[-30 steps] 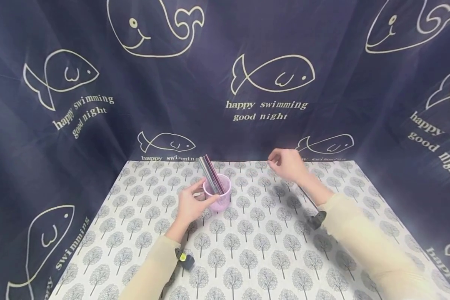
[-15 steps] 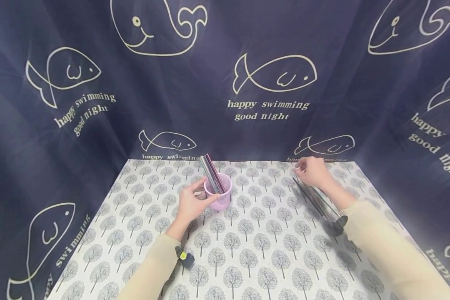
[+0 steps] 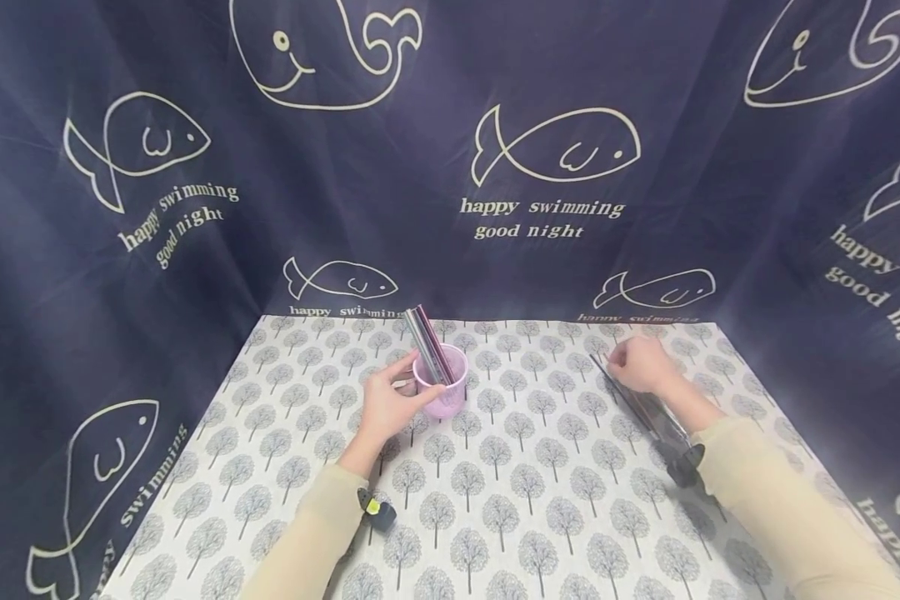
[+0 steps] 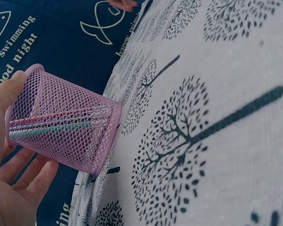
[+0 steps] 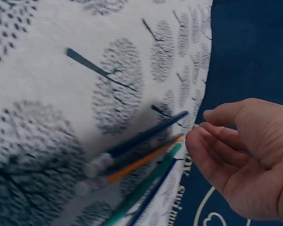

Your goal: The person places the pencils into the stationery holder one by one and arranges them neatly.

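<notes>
My left hand (image 3: 390, 404) grips a pink mesh pen cup (image 3: 450, 398), thumb on the near side and fingers on the far side. Several slim pens or pencils (image 3: 429, 346) lean to the left in it, standing out above the rim. Through the mesh cup (image 4: 68, 122) in the left wrist view, red, pale and teal shafts show. At the right, my right hand (image 3: 645, 364) hovers by a loose group of pens or pencils. In the right wrist view a blue one (image 5: 146, 135), an orange one (image 5: 141, 162) and a green one (image 5: 148, 186) lie near its loosely bent fingers, which hold nothing visible.
A white cloth with grey trees (image 3: 495, 500) covers the table. Dark blue curtains (image 3: 420, 192) with fish and whale drawings rise at the back and both sides. Small dark devices are strapped at the left wrist (image 3: 378, 510) and right wrist (image 3: 686, 467).
My right hand has moved right and a little nearer, away from the cup, and come beside the loose pens or pencils. My left hand keeps its grip on the cup.
</notes>
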A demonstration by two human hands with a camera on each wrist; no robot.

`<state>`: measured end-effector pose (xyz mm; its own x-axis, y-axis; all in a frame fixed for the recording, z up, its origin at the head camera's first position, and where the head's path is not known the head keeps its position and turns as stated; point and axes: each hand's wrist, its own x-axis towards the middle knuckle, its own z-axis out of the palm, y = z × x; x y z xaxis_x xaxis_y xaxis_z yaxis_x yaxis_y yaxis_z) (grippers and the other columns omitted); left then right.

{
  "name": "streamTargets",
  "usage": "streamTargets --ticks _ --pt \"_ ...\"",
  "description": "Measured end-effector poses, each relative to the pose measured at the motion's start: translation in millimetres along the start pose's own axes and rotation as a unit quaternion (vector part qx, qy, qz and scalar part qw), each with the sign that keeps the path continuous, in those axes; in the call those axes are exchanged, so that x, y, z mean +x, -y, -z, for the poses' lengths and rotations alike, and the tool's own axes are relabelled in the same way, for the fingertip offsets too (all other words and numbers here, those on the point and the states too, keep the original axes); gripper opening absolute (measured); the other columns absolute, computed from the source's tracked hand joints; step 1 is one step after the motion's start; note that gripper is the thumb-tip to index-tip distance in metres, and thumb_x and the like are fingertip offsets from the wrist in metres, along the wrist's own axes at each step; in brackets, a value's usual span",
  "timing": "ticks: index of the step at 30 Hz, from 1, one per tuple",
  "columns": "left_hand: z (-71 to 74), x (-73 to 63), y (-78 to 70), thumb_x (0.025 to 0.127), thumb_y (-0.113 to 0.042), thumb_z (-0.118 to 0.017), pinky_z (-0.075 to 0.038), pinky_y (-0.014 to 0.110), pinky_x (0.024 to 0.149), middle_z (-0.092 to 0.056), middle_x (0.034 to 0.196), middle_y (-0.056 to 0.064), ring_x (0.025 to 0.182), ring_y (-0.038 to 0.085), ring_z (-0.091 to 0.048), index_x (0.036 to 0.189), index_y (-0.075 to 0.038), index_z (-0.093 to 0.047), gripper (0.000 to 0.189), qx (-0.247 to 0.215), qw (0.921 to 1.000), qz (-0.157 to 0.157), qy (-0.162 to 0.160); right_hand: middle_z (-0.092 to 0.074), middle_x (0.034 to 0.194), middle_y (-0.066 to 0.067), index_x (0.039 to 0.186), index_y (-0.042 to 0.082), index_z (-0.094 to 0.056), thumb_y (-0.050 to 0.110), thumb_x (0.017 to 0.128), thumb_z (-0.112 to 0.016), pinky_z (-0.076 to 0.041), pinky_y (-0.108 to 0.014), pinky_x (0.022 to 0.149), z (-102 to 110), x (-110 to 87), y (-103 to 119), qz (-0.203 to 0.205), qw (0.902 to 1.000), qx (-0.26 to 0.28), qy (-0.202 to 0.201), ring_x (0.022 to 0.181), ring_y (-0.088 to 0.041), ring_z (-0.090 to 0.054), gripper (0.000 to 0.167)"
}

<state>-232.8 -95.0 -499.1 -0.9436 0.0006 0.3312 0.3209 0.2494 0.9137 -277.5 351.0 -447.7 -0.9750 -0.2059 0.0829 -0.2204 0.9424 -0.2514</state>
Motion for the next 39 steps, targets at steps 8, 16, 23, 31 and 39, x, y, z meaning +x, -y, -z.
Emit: streamTargets --ticks 8,16,23,31,39 --pt "-1.4 1.1 -3.8 0.075 -0.022 -0.099 -0.07 0.036 0.088 -0.077 0.123 0.023 0.107 0.042 -0.077 0.14 -0.003 -0.067 0.075 -0.001 0.9998 0.021 0.004 -0.075 0.082 -0.016 0.085 -0.002 -0.076 0.016 0.088 -0.08 -0.067 -0.051 0.075 -12 -11.3 -2 -0.021 0.9986 -0.02 0.044 0.073 -0.028 -0.068 0.019" --pt "2.3 0.9 -6.9 0.075 -0.025 -0.099 -0.07 0.041 0.091 -0.078 0.123 0.021 0.108 0.041 -0.077 0.141 -0.005 -0.068 0.076 0.018 0.9996 0.021 0.008 -0.076 0.082 -0.016 0.089 -0.002 -0.076 0.014 0.09 -0.077 -0.067 -0.043 0.067 -14 -4.9 -3 -0.027 0.997 0.003 0.073 0.067 -0.023 -0.069 0.016" --pt "0.5 1.4 -6.4 0.077 -0.025 -0.098 -0.071 0.042 0.091 -0.078 0.121 0.02 0.107 0.038 -0.077 0.142 -0.004 -0.066 0.075 0.024 0.9995 0.017 0.006 -0.069 0.068 0.0 0.084 0.004 -0.073 0.012 0.088 -0.073 -0.056 -0.029 0.063 -1 10.7 -5 0.014 0.9978 0.053 0.037 0.058 -0.013 -0.058 0.009" --pt "-1.3 -1.2 -5.2 0.076 -0.021 -0.098 -0.071 0.044 0.09 -0.079 0.12 0.02 0.107 0.039 -0.077 0.14 -0.003 -0.068 0.073 0.019 0.9997 0.015 -0.001 -0.072 0.079 -0.001 0.096 0.009 -0.063 0.011 0.096 -0.065 -0.062 -0.032 0.07 23 28.4 39 0.087 0.9897 0.114 -0.007 0.07 -0.012 -0.066 0.002" --pt "-1.4 -1.7 -5.0 0.076 -0.023 -0.098 -0.07 0.045 0.09 -0.079 0.117 0.021 0.106 0.04 -0.078 0.14 -0.002 -0.068 0.074 0.022 0.9997 0.004 -0.003 -0.072 0.088 -0.005 0.098 0.01 -0.06 0.004 0.095 -0.066 -0.068 -0.027 0.077 36 33.6 107 0.167 0.9664 0.19 -0.045 0.083 -0.017 -0.07 0.009"
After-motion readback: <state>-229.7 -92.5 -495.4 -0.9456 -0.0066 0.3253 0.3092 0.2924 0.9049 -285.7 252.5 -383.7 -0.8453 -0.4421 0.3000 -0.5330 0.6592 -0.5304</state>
